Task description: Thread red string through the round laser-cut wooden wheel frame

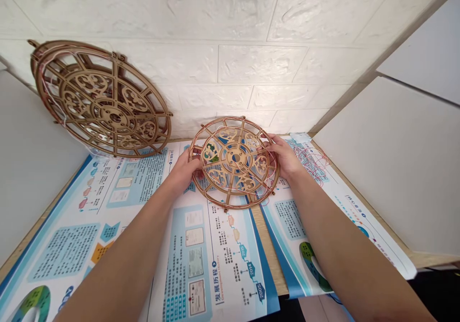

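Between my two hands is a round, gold-brown openwork frame point(235, 158) with spokes, curled ornaments and a hub with a hole. Thin whitish and reddish wire runs around its rim and across its face. My left hand point(185, 171) grips the rim on the left, with the thumb on the near face. On the opposite side my right hand point(282, 155) has its fingers curled around the rim. The frame is tilted above the printed sheets, and I cannot tell whether its lower edge touches them.
Similar round frames point(115, 116) lean stacked against the white brick-patterned wall point(251, 68) at the left. Loose red and white wire point(312, 164) lies tangled at the right, near a small clear plastic bag point(301, 138). Printed posters point(143, 216) cover the wooden table point(268, 245). White panels point(395, 159) flank both sides.
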The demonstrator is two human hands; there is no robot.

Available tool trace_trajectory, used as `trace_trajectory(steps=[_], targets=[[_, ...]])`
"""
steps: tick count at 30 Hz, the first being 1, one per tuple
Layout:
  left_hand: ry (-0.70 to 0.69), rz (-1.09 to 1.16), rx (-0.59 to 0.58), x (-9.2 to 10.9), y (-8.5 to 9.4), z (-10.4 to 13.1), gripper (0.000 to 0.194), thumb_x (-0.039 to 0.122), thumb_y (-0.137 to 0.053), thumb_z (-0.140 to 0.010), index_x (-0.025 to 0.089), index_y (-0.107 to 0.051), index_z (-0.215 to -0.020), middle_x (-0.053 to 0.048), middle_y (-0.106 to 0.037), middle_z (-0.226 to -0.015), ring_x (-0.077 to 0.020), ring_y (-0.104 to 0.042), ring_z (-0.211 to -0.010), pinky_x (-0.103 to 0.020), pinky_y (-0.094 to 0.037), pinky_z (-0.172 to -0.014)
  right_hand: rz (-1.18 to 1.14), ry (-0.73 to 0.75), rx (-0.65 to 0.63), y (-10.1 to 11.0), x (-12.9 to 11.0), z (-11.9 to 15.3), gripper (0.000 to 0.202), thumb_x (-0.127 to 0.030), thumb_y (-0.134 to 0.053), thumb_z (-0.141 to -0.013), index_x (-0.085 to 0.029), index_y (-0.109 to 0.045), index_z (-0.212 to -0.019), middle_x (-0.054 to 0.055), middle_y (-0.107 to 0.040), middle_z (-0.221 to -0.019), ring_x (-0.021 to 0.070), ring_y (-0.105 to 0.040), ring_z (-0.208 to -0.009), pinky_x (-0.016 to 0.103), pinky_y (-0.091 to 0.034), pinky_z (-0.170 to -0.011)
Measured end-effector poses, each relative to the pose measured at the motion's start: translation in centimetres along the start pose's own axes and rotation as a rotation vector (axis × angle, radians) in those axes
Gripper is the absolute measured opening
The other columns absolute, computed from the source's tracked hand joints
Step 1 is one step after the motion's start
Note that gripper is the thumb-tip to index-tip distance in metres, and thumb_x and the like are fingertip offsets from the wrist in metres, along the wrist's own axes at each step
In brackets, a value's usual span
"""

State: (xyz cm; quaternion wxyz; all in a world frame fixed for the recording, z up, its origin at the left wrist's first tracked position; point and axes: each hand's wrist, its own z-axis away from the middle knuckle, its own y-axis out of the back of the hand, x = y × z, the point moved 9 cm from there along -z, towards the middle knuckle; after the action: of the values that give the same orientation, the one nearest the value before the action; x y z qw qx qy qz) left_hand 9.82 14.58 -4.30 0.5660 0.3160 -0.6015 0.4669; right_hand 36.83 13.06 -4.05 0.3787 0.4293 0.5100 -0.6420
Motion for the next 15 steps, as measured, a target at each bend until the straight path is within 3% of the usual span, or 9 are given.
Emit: trace_trajectory(steps=[9, 15], targets=[[0.025, -0.179, 0.086, 0.34, 0.53, 0.10, 0.036, 0.022, -0.072, -0.066, 0.019, -0.053, -0.097, 0.001, -0.057, -0.072, -0.0118, -0.048, -0.053, -0.024, -0.037, -0.048, 0.006, 0.002, 0.008, 0.00, 0.06, 0.08, 0.043, -0.015, -0.073, -0.057, -0.023, -0.063, -0.097, -0.003, -0.066, -0.076, 0.0162, -0.065, -0.067, 0.025, -0.052, -0.055], [0.021, -0.154, 0.087, 0.30, 0.57, 0.21, 0.038, 0.018, -0.071, -0.064, 0.019, -0.054, -0.098, 0.000, -0.060, -0.076, -0.0122, -0.050, -0.056, -0.023, -0.038, -0.048, 0.012, -0.003, 0.015, -0.02, -0.02, 0.14, 0.043, -0.015, -0.073, -0.057, -0.023, -0.063, -0.098, -0.004, -0.063, -0.074, 0.0161, -0.064, -0.066, 0.025, -0.052, -0.054]])
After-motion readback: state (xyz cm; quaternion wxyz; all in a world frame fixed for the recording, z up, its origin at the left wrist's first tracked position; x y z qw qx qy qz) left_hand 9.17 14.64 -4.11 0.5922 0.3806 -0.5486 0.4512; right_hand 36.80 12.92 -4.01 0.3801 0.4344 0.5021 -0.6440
